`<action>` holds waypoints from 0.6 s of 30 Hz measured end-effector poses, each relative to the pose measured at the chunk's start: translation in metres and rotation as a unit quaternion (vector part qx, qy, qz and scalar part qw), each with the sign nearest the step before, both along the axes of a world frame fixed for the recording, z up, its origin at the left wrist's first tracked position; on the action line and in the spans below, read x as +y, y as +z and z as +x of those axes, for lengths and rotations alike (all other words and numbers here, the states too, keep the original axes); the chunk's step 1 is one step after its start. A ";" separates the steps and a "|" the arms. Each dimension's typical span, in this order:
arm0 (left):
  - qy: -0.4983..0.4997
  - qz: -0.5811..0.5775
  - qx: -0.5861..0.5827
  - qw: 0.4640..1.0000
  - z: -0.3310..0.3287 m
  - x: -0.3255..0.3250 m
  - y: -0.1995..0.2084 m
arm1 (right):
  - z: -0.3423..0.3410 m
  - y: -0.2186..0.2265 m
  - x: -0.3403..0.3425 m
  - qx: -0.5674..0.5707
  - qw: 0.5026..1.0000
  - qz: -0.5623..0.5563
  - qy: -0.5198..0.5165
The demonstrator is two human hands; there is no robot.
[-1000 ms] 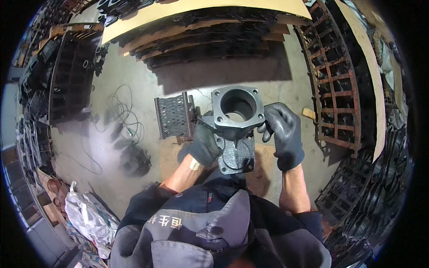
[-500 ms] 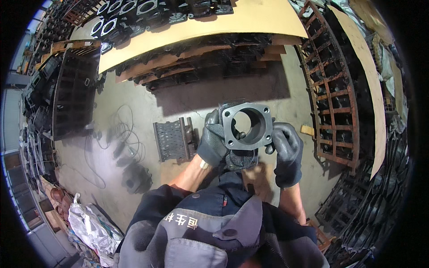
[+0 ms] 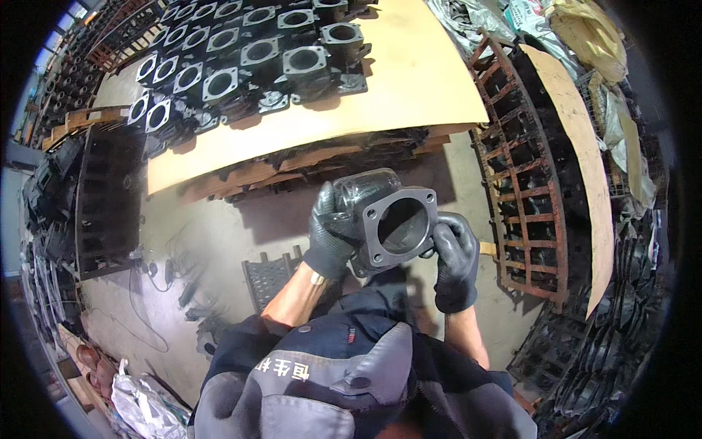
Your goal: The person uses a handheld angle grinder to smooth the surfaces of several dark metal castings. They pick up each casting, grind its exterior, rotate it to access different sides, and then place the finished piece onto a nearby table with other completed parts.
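Above the concrete floor (image 3: 219, 241), the dark metal casting (image 3: 387, 219) is held up in both gloved hands, left hand (image 3: 330, 230) wrapped round its body, right hand (image 3: 455, 256) gripping its square flange. Beyond the casting, many like housings (image 3: 248, 58) already sit in rows on a plywood sheet (image 3: 409, 80); this one looks not yet placed.

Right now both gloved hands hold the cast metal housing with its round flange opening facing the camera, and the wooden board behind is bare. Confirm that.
Not quite. In the head view the left hand and right hand do hold the housing, its opening toward the camera, but the wooden board is not bare: rows of similar castings stand on it.
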State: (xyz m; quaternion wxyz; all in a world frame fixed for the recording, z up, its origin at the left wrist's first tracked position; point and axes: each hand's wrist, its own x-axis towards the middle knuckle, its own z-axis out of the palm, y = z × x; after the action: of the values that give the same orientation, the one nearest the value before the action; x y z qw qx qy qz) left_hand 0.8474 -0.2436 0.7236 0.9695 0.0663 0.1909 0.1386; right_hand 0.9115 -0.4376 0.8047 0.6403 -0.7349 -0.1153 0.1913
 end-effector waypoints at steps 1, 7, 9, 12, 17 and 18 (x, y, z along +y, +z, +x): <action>-0.024 0.021 -0.086 0.996 0.004 0.003 0.005 | 0.012 -0.003 -0.001 -0.026 1.000 -0.010 0.007; 0.035 0.229 0.038 0.972 0.038 0.003 0.047 | 0.051 -0.002 0.024 0.255 0.942 0.215 0.035; 0.066 0.465 0.079 0.879 0.055 -0.007 0.059 | 0.083 -0.042 -0.003 -0.057 0.975 0.030 0.214; 0.154 0.857 0.045 0.489 0.082 -0.021 0.096 | 0.116 -0.046 -0.001 -0.055 0.973 0.042 0.219; 0.049 0.958 -0.078 0.273 0.111 -0.053 0.137 | 0.152 -0.041 -0.009 0.091 0.976 0.097 0.171; 0.054 0.964 -0.090 0.244 0.114 -0.060 0.142 | 0.157 -0.039 -0.017 0.088 0.978 0.094 0.165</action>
State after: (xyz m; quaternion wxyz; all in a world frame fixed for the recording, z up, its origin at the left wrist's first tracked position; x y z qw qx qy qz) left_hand 0.9612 -0.3032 0.8652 0.1826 0.9280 -0.1704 0.2766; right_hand 1.0683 -0.4542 0.7657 0.6739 -0.6224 -0.1955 0.3467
